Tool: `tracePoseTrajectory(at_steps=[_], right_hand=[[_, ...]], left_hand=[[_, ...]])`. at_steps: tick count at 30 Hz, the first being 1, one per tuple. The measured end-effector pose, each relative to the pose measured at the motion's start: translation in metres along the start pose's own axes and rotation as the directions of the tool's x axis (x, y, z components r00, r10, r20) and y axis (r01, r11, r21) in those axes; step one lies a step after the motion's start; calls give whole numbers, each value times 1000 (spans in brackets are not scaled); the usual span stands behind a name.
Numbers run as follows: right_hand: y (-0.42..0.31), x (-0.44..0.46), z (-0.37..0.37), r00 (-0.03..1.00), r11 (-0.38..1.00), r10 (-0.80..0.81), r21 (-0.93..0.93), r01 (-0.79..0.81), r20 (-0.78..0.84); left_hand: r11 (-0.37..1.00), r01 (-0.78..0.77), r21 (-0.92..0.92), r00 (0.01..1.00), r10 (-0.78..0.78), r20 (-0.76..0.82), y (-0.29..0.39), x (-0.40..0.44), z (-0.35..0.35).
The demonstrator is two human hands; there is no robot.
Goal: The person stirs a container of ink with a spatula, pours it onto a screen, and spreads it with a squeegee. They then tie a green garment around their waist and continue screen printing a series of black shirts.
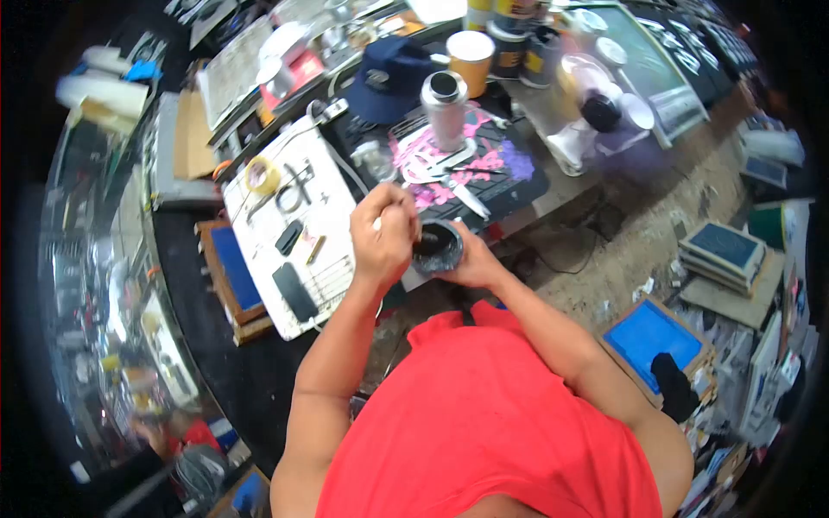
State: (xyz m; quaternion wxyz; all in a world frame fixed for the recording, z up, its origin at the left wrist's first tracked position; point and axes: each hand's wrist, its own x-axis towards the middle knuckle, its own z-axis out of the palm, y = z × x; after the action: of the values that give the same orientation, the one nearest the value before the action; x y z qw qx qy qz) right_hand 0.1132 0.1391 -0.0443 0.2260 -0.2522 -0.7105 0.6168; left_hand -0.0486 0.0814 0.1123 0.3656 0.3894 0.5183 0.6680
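**Close-in work!**

Left hand [384, 231] curled shut by the rim — any hold, can't tell. Round, grey, dark-stained cup [446, 260] beside it, right hand [473, 259] wrapped around its side. Seemingly working the contents — steadiness called for.

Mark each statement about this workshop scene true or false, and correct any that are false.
1. The right hand holds the dark cup. True.
2. The left hand is spread out flat. False: its fingers are curled in, close to the cup's mouth.
3. The yellow tape roll lies on the white board. True.
4. The hat is bright red. False: it is dark blue.
5. The scissors stand in the orange tub. False: they lie on the paint-stained surface.
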Motion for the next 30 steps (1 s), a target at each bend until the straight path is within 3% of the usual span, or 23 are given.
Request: tracePoseTrajectory(at_steps=[3,5,7,9,10,11,13,14,15,16,19,20,21,22,24,27,29,30], right_hand=[[-9,-43,-36,996,999,-42,-33,39,-78],[-7,-76,-63,985,998,13,-59,-23,-169],[10,-114,-89,957,992,122,1,-126,-263],[17,-154,-117,908,951,147,-196,-239,-393],[5,-172,-134,885,955,144,-172,-241,-444],[25,-192,-147,834,957,232,-39,-289,-500],[-4,-219,-189,845,975,183,-16,-220,-502],[15,-248,-201,774,958,196,-52,-283,-602],[30,-274,-214,692,934,201,-78,-350,-693],[2,-288,-231,598,877,361,44,-478,-716],[42,-361,-286,488,917,198,-16,-399,-850],[51,-388,-301,430,890,236,16,-456,-871],[58,-409,-320,431,905,127,-73,-419,-894],[43,-424,-340,432,891,170,-49,-452,-886],[25,-456,-373,411,857,224,-22,-515,-884],[15,-498,-404,265,811,185,-5,-585,-947],[-7,-506,-421,264,817,163,-20,-577,-951],[-13,-508,-431,255,828,121,-44,-559,-959]], left_hand=[[995,57,-87,992,-47,113,-6,-22,29],[982,66,179,956,-113,271,-8,-27,64],[962,98,255,910,-191,369,-20,-33,111],[966,-90,244,846,-55,530,-39,-35,157],[929,-267,256,774,49,631,-37,-32,179],[920,-305,247,724,55,688,-39,-32,203],[846,-441,298,611,40,791,-50,-33,249],[803,-490,341,541,-26,840,-53,-34,272],[778,-502,378,486,-107,867,-53,-35,299],[775,-517,364,426,-135,894,-59,-37,325],[757,-578,303,301,-147,942,-80,-45,420],[743,-621,250,208,-151,966,-88,-50,453],[731,-653,196,105,-169,980,-94,-57,480],[752,-632,190,59,-197,979,-92,-61,511],[770,-620,149,14,-178,984,-86,-71,565],[779,-621,93,-42,-151,988,-89,-84,627],[784,-611,113,-44,-175,984,-91,-90,656],[794,-607,45,-44,-90,995,-97,-91,669]])
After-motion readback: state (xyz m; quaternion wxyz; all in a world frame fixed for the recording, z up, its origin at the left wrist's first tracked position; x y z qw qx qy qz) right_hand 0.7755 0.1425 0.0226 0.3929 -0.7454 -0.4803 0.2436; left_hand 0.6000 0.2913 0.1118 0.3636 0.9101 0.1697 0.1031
